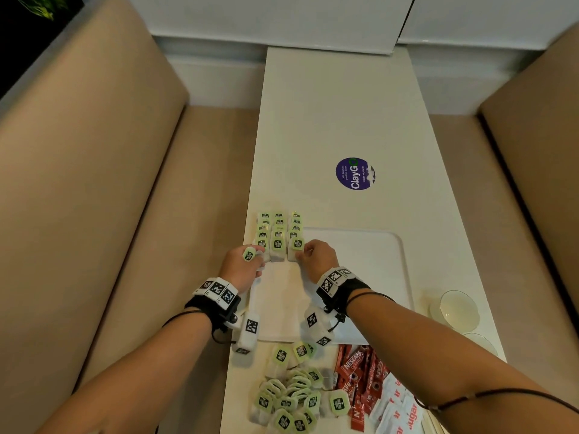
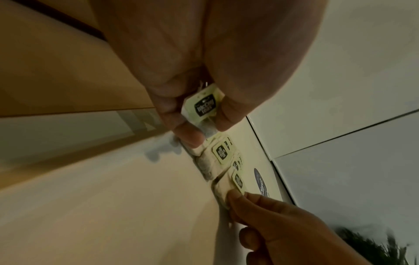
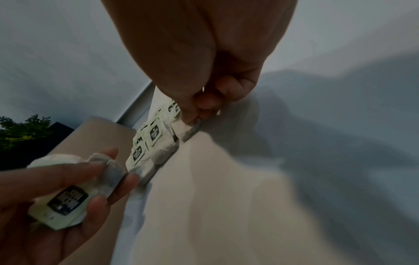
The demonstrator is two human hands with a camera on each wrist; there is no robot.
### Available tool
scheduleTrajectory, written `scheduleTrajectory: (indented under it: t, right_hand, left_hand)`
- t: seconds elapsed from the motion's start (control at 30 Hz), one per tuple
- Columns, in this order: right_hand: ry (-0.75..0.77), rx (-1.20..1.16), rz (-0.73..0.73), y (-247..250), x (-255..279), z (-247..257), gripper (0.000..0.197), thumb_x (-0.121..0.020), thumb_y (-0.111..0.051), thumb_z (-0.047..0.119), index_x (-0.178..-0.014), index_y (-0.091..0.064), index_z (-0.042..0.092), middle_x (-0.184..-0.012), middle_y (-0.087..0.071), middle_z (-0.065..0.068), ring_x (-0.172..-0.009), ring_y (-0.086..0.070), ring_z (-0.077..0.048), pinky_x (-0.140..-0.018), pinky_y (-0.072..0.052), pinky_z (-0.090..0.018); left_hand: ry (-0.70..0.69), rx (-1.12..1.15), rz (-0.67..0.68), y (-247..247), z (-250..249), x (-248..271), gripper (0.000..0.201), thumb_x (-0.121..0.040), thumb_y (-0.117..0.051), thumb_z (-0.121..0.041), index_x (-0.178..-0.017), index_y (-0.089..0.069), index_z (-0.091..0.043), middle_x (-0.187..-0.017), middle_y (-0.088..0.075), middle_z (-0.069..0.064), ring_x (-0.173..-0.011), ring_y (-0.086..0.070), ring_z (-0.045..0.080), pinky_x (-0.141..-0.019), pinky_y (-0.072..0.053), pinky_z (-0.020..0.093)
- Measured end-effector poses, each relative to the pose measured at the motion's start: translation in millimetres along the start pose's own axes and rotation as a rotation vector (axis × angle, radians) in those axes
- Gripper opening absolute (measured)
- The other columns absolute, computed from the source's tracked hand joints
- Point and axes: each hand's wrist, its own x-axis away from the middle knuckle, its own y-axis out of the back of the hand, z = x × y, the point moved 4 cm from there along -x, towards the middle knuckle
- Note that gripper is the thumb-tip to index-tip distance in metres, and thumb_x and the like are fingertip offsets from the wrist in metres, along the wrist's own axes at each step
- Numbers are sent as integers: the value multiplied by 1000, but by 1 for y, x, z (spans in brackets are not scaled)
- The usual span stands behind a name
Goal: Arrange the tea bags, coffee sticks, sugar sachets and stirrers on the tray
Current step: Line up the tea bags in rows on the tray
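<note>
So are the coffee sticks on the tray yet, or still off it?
Off. The coffee sticks lie heaped on the table beside the tray's near edge.

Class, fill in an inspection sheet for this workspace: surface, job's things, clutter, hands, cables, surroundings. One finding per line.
Surface: long white table with a round purple sticker.
Job's things: white tray; tea bags in three neat columns at its far left; loose tea bag pile, red coffee sticks and sugar sachets lie off the tray, near side. Stirrers: nothing seen.
Clutter: glass bowls at right.
Hands: left hand holds a tea bag; right hand pinches a tea bag in the front row.
Cables: thin black cords along both forearms.
Surroundings: beige bench seats on both sides.
</note>
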Motion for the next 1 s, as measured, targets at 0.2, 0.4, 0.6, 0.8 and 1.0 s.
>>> scheduleTrajectory:
  t: [0.2, 0.4, 0.6, 0.8, 1.0]
  right_hand:
    - [-23, -29, 2, -10, -4, 1, 46, -93, -67, 25, -134, -50, 14, -114, -69, -9, -102, -66, -25, -84, -51, -33]
    - [-20, -72, 25, -12, -7, 5, 53, -92, -66, 23, -142, -48, 16, -119, -69, -10, -108, -66, -25, -90, -53, -35]
    - [-26, -101, -9, -7, -3, 6, 65, -93, -64, 23, -149, -32, 18, -110, -70, -9, -101, -67, -26, -86, -51, -36]
    - [130, -154, -22, 5, 22, 25, 57, -98, -63, 27, -146, -33, 17, -73, -60, 6, -73, -60, -7, -74, -45, -29]
    - [243, -96, 24, 0, 32, 36, 35, -99, -60, 29, -131, -51, 20, -87, -65, 2, -82, -62, -13, -79, -51, -32]
  left_hand:
    - [-26, -42, 25, -6, -3, -2, 10, -93, -66, -10, -94, -72, -18, -95, -67, 0, -77, -63, 21, -79, -60, 46]
    - [-68, -92, 47, -7, -8, -4, 10, -94, -64, -13, -94, -71, -21, -141, -52, -3, -79, -65, 18, -84, -60, 47]
    - [-92, -68, 19, -1, -9, -5, 15, -93, -63, -10, -96, -72, -22, -134, -54, -6, -81, -67, 14, -84, -61, 46]
    - [-128, -67, -27, 5, -12, -2, 13, -97, -62, -16, -100, -74, -21, -94, -74, 8, -69, -68, 17, -76, -62, 45]
    - [-201, -128, -77, 12, -14, 1, 15, -96, -64, -17, -90, -75, -26, -131, -52, 4, -95, -68, 26, -64, -59, 24]
